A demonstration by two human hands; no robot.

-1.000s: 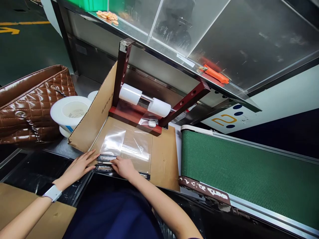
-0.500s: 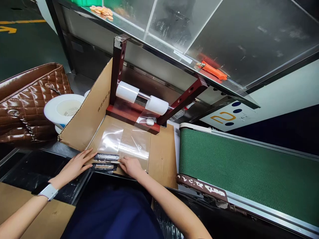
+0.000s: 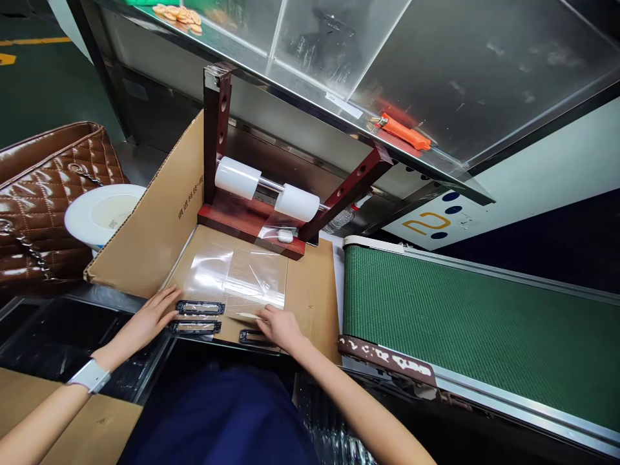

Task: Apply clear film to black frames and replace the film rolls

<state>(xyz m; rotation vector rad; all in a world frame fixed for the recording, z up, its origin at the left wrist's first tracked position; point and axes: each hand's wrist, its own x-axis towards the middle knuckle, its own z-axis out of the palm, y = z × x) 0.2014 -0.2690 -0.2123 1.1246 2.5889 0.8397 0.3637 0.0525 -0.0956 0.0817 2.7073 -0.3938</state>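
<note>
Two narrow black rectangular frames, the upper frame [image 3: 201,308] and the lower frame [image 3: 196,327], lie one above the other on the cardboard. Their left ends meet the fingertips of my left hand [image 3: 145,326], whose fingers are stretched out and apart. Further right, my right hand [image 3: 283,327] pinches a thin pale stick [image 3: 246,316] that points left. Just below it a third black frame [image 3: 249,336] lies near the front edge, its right part covered by the hand. Clear film sheets [image 3: 254,274] lie flat on the cardboard [image 3: 312,303] beyond my hands.
Behind the film stands a dark red holder [image 3: 247,226] with two white rolls [image 3: 296,201]. An upright cardboard flap [image 3: 155,206], a white tape roll [image 3: 87,213] and a brown quilted bag [image 3: 53,194] are left. A green conveyor belt [image 3: 465,323] runs right; an orange-handled tool [image 3: 404,132] lies on the shelf.
My right hand has moved right with the pale stick, away from the two stacked frames. The third black frame now shows beneath it. My left hand stays by the frames' left ends.
</note>
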